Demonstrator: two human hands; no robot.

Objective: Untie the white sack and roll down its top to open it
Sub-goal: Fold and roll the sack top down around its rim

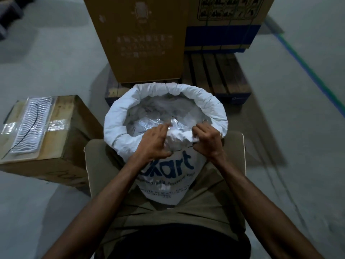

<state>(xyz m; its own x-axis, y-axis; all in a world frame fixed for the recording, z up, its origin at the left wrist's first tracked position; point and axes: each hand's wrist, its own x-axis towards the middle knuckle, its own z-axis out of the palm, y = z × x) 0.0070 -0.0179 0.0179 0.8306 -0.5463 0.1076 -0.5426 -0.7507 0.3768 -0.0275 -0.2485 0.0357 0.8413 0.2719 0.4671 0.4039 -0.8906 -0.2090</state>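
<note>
A white woven sack (166,176) with blue lettering stands between my knees, its mouth open. Its top is rolled down into a thick rim (196,94) that runs around the far and left sides. Shiny plastic packets (149,122) show inside. My left hand (155,143) and my right hand (207,139) both grip the bunched near edge of the sack's top, side by side, knuckles up. The fabric between the two hands is crumpled into a wad.
A tall cardboard box (140,38) and a second printed box (229,21) stand on a wooden pallet (218,73) just behind the sack. A taped cardboard box (46,131) lies on the floor to the left. Grey concrete floor with a green line (308,71) extends to the right.
</note>
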